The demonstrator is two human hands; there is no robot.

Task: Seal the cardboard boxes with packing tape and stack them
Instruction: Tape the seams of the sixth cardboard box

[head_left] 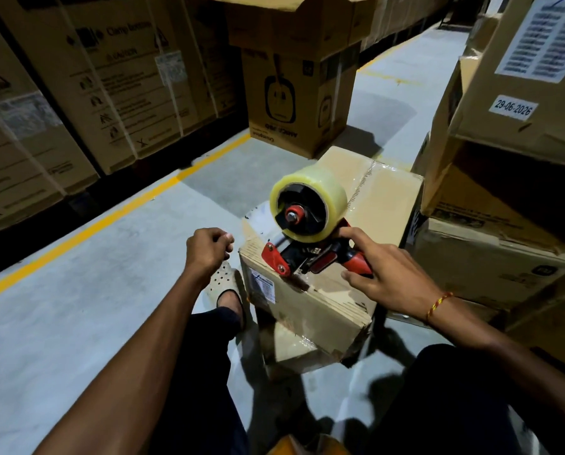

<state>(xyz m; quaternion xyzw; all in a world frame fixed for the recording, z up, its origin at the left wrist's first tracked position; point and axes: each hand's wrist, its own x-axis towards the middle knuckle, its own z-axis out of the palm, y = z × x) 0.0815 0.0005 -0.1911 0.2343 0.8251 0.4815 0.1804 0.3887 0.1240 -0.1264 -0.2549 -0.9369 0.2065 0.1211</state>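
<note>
You are mid-seal: your right hand (384,274) grips the tape dispenser (310,231) at the near edge of the cardboard box (323,290) on the floor. Your left hand (209,246) hovers beside it, curled and empty. Next, probably cut the tape and press it down.

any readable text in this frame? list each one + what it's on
"29-06-2026": small white sticker on the upper cardboard box at right.
"Clamp" then blurred words: tall strapped carton at upper left.
"Crompton", printed upside down: carton with an appliance drawing at centre.
Too blurred to read: printed sheet above the date sticker, small label on the box under the tape dispenser, handling notes on the left cartons.
</note>
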